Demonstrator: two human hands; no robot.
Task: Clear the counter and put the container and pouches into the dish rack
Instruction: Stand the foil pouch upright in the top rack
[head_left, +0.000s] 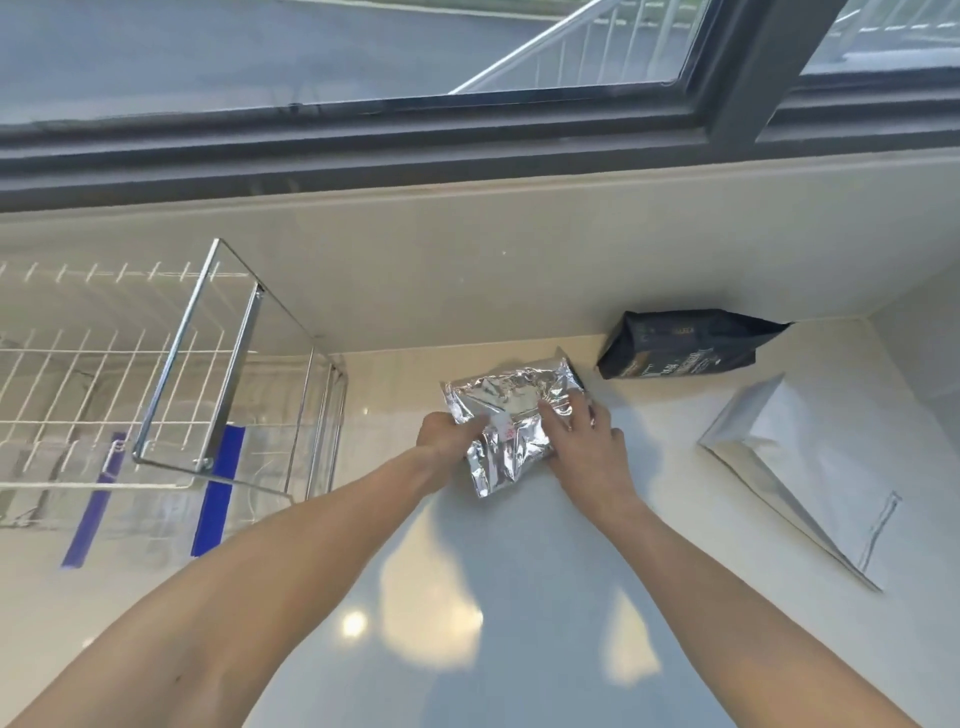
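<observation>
A crinkled silver foil pouch (511, 415) lies on the white counter in the middle of the view. My left hand (451, 431) grips its left edge, and my right hand (584, 436) holds its right side with fingers on top. A black pouch (685, 345) lies on its side against the back wall to the right. A large white pouch (810, 462) lies flat at the right. The wire dish rack (171, 364) with a chrome frame stands at the left, its shelves empty where I can see them.
The white counter (519, 597) stretches toward me, glossy with light reflections. Two blue tape strips (218, 488) mark the surface beneath the rack. A cream backsplash and a dark-framed window (467, 150) run along the back; a side wall closes the right corner.
</observation>
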